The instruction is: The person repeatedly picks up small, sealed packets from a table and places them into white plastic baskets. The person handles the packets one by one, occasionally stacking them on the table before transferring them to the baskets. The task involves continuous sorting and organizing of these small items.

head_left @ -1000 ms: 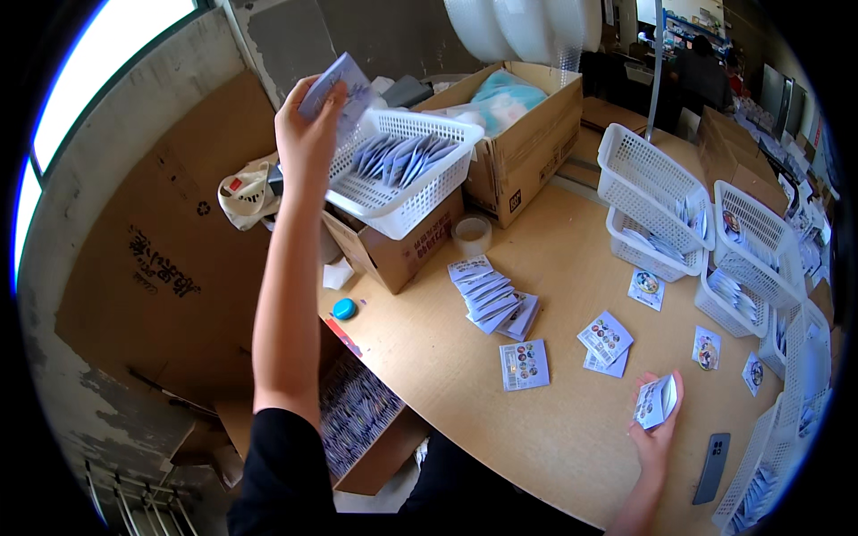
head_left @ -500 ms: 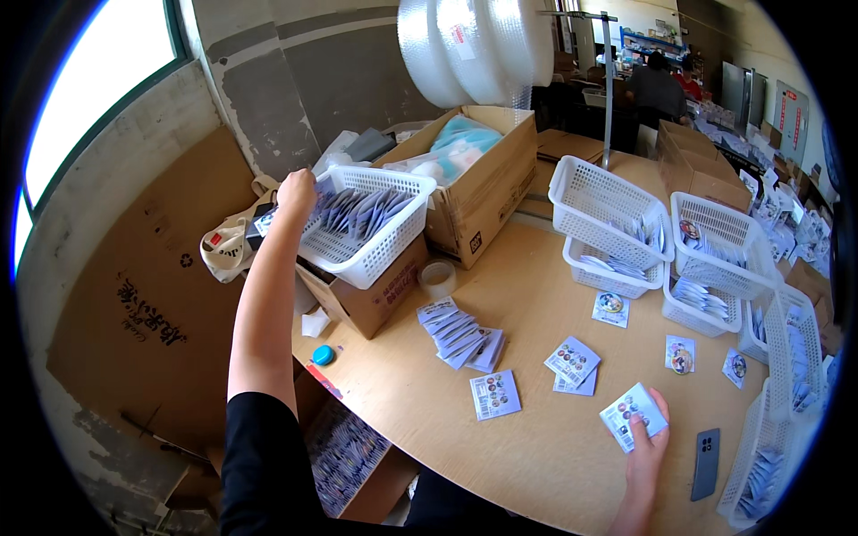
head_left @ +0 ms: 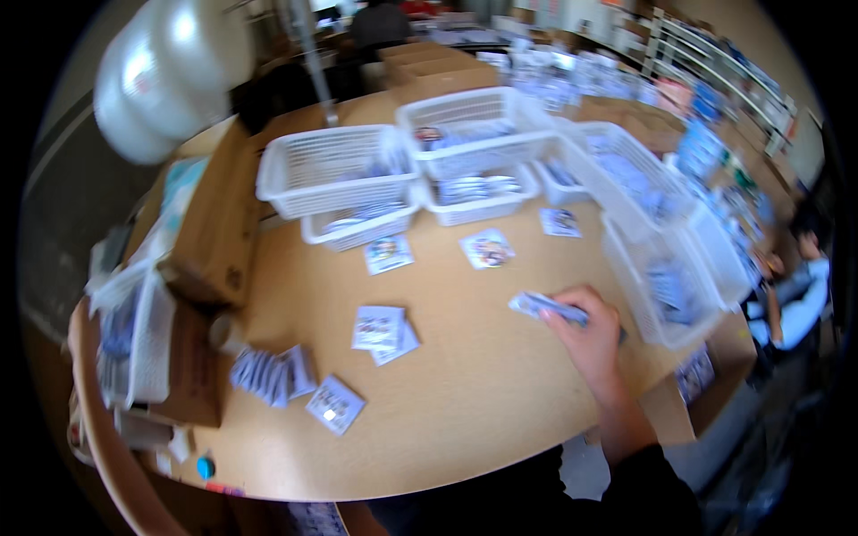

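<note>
My right hand [head_left: 588, 332] is closed round a small stack of flat white packets [head_left: 534, 305], held edge-on above the right part of the table. On the far left, my left hand [head_left: 82, 323] is at the outer side of a white plastic basket [head_left: 154, 344] holding packets; its fingers are blurred and hidden. Between the hands lie a fanned pile of packets [head_left: 268, 375], a single packet [head_left: 335, 405] and two overlapping packets [head_left: 379, 329]. Further back, three packets with round pictures lie in front of the baskets, one of them the middle packet [head_left: 487, 249].
White baskets with packets, such as the back left basket [head_left: 335, 170] and right basket [head_left: 666, 335], line the far and right sides. A cardboard box [head_left: 214, 223], a tape roll [head_left: 227, 333] and a blue cap [head_left: 206, 467] are on the left. Someone sits at far right.
The view has swung to the right and blurred. My right hand has turned its packets from face-up to edge-on. My left hand remains by the left basket.
</note>
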`<state>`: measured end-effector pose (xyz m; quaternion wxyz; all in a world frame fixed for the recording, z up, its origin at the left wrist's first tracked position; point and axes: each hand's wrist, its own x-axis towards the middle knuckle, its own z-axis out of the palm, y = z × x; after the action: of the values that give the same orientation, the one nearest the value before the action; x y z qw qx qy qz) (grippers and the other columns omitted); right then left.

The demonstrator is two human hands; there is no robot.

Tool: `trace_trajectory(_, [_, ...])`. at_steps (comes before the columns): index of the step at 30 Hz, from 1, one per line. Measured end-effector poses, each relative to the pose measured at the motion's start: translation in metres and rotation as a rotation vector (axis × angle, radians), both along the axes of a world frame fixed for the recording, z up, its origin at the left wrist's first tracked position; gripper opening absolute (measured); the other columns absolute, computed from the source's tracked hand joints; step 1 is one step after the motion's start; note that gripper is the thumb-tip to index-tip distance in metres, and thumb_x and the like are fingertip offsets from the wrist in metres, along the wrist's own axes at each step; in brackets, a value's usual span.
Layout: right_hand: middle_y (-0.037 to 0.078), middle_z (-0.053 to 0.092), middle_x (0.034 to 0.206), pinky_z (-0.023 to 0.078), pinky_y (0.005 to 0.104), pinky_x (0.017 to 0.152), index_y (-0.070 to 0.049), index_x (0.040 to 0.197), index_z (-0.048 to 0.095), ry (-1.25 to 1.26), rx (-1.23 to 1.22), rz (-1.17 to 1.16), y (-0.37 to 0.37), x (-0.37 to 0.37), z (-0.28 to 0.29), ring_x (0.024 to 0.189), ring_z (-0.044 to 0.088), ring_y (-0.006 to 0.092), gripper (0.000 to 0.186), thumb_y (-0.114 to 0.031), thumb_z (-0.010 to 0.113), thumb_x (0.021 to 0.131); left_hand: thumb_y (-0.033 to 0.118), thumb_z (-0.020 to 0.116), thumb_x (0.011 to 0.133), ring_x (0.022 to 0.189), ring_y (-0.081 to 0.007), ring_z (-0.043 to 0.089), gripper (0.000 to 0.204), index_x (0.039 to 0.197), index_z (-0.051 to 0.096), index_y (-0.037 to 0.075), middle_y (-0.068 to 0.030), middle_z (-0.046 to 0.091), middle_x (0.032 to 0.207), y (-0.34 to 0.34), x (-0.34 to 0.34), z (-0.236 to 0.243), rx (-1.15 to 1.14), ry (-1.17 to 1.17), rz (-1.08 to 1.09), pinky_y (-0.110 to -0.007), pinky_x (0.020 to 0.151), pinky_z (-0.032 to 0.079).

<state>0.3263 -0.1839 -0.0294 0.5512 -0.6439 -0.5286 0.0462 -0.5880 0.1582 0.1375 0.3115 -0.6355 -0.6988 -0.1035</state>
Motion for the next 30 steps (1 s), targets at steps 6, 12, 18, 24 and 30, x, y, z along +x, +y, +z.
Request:
trace_trajectory(6, [0.007,0.081,0.093,0.054,0.0328,0.072,-0.001,0.109,0.08,-0.127,0.167,-0.357,0.013,0.117,0.065,0.081,0.071,0.015,0.021,-0.012,0.09,0.093,0.02,0.056,0.118,0.152,-0.0366,0.056,0.043,0.161,0.058,0.013,-0.0147,0.058,0.165,-0.053,0.181,0.011,0.36,0.33,-0.334,-0.049,0.121,0.051])
trace_trajectory(12, [0.017,0.082,0.101,0.06,0.0422,0.085,-0.006,0.116,0.078,-0.568,-0.05,-0.384,0.029,0.297,0.125,0.093,0.079,0.0317,0.023,-0.002,0.082,0.094,0.004,0.063,0.106,0.146,-0.0504,0.058,0.042,0.148,0.066,0.003,-0.0257,0.058,0.16,-0.212,0.392,-0.053,0.112,0.22,-0.712,-0.059,0.12,0.049])
trace_trajectory(18, [0.013,0.08,0.106,0.06,0.04,0.089,-0.005,0.116,0.077,-0.659,-0.464,-0.148,0.016,0.421,0.146,0.099,0.076,0.0284,0.022,0.005,0.075,0.096,0.012,0.076,0.102,0.13,-0.041,0.069,0.041,0.143,0.067,0.008,-0.0221,0.07,0.14,-0.291,0.45,-0.112,-0.071,0.111,-0.978,-0.059,0.115,0.056])
trace_trajectory(24, [0.003,0.073,0.107,0.06,0.0326,0.086,-0.004,0.119,0.072,-0.256,-0.568,-0.101,0.004,0.459,0.133,0.099,0.068,0.0132,0.018,0.006,0.064,0.105,0.006,0.075,0.101,0.125,-0.0431,0.07,0.028,0.129,0.076,0.007,-0.0223,0.072,0.136,-0.309,0.45,-0.139,-0.129,-0.102,-0.848,-0.058,0.109,0.057])
trace_trajectory(30, [0.002,0.074,0.11,0.061,0.0332,0.09,-0.003,0.121,0.074,-0.256,-0.459,-0.046,-0.021,0.475,0.128,0.103,0.069,0.0132,0.019,0.004,0.065,0.106,0.001,0.074,0.102,0.123,-0.0445,0.07,0.025,0.127,0.077,0.003,-0.0218,0.072,0.135,-0.329,0.435,-0.161,-0.169,-0.303,-0.755,-0.054,0.104,0.059])
